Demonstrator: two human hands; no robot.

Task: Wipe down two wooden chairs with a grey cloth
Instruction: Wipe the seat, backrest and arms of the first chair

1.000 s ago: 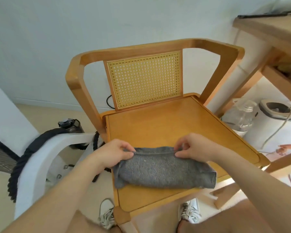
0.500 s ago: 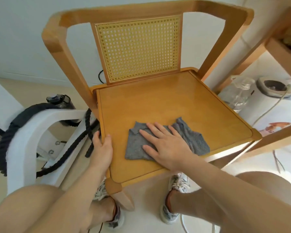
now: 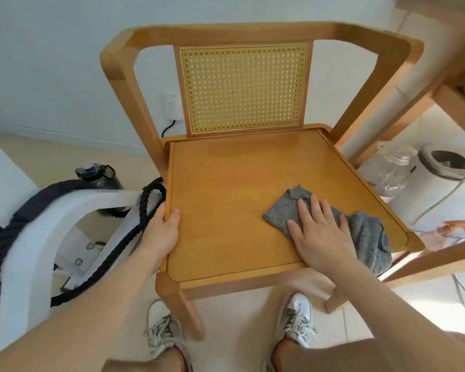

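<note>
The right hand [image 3: 320,232] is laid flat on the grey cloth [image 3: 281,213], with the fingers straight and slightly spread and the palm pressed down. The cloth is spread on the front right part of the seat of the wooden chair [image 3: 226,183]. One corner is pointed ahead of the fingertips, and a bunched end is trailed out to the right of the hand as far as the seat's front right corner. The left hand [image 3: 163,232] is closed on the seat's left edge: the thumb is laid on top of the wood and the fingers are curled down over the side. Well ahead of both hands, a cane back panel [image 3: 243,87] is framed by the chair's curved rail. Below the hands, two white shoes [image 3: 297,323] are seen on the pale floor [image 3: 239,331]. To the left of the left hand, a white frame [image 3: 38,210] wound with black rope [image 3: 134,226] is seen, with a dark bottle [image 3: 97,175] behind it. To the right of the right hand, a clear plastic bottle [image 3: 392,167] and a white appliance [image 3: 446,167] are set under a wooden table [image 3: 427,103].
</note>
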